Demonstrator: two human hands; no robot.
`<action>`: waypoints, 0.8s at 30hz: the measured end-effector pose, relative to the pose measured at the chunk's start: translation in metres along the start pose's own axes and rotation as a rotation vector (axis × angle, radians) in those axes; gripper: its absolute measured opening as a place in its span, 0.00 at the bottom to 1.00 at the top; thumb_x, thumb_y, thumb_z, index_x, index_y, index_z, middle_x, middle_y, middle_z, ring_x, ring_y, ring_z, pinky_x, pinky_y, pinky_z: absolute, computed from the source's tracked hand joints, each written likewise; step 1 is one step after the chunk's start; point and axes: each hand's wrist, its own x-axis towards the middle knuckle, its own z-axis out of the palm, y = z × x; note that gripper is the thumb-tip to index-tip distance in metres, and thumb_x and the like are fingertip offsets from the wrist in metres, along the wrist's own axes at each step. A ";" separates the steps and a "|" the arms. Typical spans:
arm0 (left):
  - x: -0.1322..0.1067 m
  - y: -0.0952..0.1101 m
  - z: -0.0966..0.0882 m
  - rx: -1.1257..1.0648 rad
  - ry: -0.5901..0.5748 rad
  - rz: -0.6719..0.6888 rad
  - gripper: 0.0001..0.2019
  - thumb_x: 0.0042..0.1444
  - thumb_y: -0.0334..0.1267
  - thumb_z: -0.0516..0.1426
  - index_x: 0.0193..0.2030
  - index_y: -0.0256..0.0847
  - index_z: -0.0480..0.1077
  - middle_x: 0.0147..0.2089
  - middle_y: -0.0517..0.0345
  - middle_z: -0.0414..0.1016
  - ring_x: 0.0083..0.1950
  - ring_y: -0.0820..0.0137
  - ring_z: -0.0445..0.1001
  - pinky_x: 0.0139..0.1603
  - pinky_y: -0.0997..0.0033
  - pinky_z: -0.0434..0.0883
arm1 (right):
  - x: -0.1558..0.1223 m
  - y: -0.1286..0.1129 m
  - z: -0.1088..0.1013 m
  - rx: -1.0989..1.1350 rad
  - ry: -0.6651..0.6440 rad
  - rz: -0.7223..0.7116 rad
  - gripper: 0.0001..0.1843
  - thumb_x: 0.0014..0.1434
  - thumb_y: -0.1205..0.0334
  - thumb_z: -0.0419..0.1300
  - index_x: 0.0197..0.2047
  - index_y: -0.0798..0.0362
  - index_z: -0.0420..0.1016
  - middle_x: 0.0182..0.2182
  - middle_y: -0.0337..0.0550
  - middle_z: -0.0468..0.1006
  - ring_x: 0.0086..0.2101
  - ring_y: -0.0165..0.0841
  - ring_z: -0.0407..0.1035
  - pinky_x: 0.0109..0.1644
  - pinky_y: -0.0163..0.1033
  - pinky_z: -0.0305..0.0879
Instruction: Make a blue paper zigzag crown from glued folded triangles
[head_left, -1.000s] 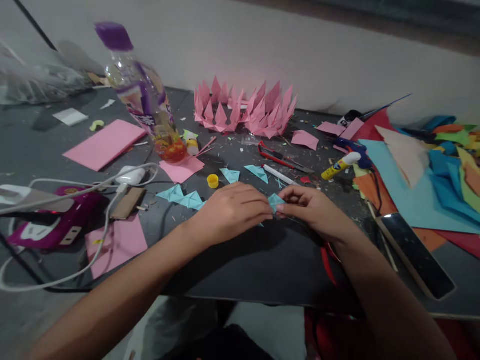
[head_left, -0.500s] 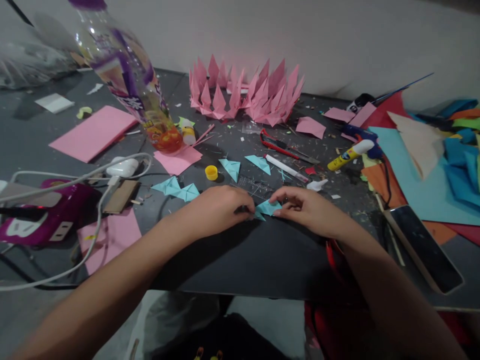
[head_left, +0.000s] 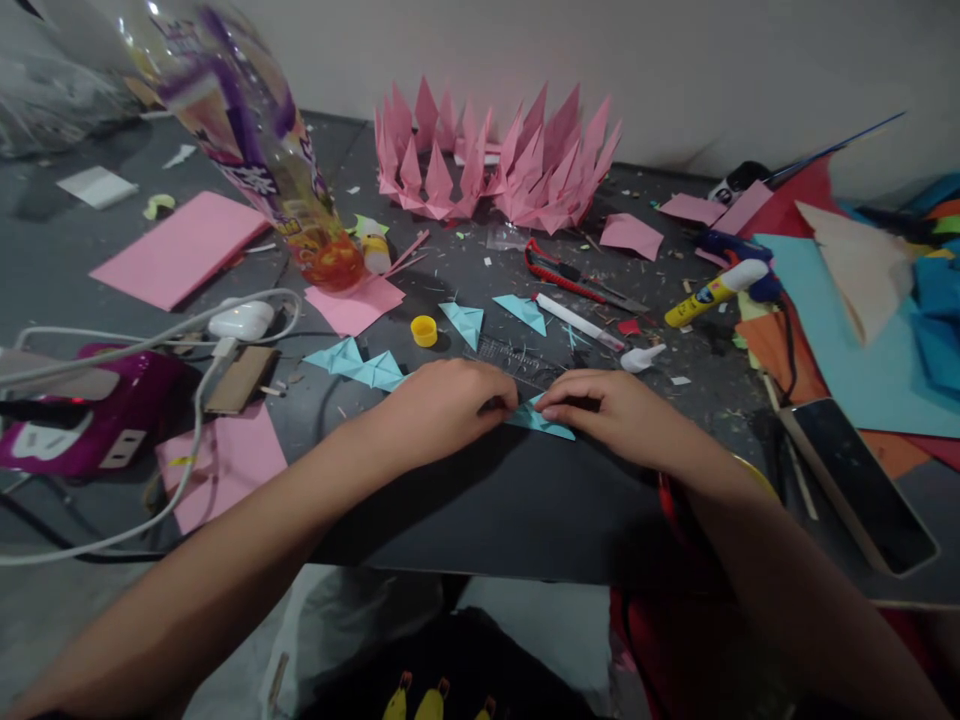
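While right hand [head_left: 616, 412] pinches folded light-blue paper [head_left: 551, 428], left hand [head_left: 454, 405] half-curled at its left end, grip unclear, clear ruler [head_left: 517, 358] behind

Left hand [head_left: 457, 405]: bare. Right hand [head_left: 611, 410]: bare. Forearms [head_left: 292, 515]: both bare. Garment [head_left: 465, 655]: black, lower edge of view, partly cropped; bears three yellow markings [head_left: 430, 704], narrow, set in a row, each with a small orange-brown tip.
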 end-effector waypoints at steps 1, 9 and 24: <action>0.000 0.001 0.000 0.001 0.000 -0.007 0.07 0.52 0.27 0.56 0.34 0.41 0.73 0.35 0.61 0.78 0.34 0.71 0.74 0.33 0.75 0.65 | 0.000 0.001 0.001 -0.019 0.010 -0.016 0.08 0.57 0.62 0.56 0.34 0.51 0.77 0.35 0.41 0.79 0.37 0.33 0.71 0.42 0.37 0.63; 0.001 0.003 0.005 0.014 0.016 -0.055 0.06 0.53 0.28 0.55 0.34 0.40 0.73 0.35 0.59 0.77 0.37 0.69 0.75 0.35 0.74 0.66 | 0.002 0.003 0.005 -0.104 0.028 -0.116 0.10 0.57 0.68 0.55 0.34 0.50 0.78 0.36 0.41 0.79 0.37 0.32 0.72 0.43 0.37 0.65; 0.001 0.009 0.011 0.162 0.027 -0.037 0.06 0.55 0.31 0.54 0.36 0.39 0.73 0.36 0.56 0.75 0.39 0.67 0.74 0.36 0.73 0.67 | 0.003 0.014 0.004 -0.258 -0.005 -0.317 0.15 0.58 0.72 0.52 0.37 0.49 0.79 0.37 0.41 0.78 0.36 0.30 0.72 0.42 0.34 0.65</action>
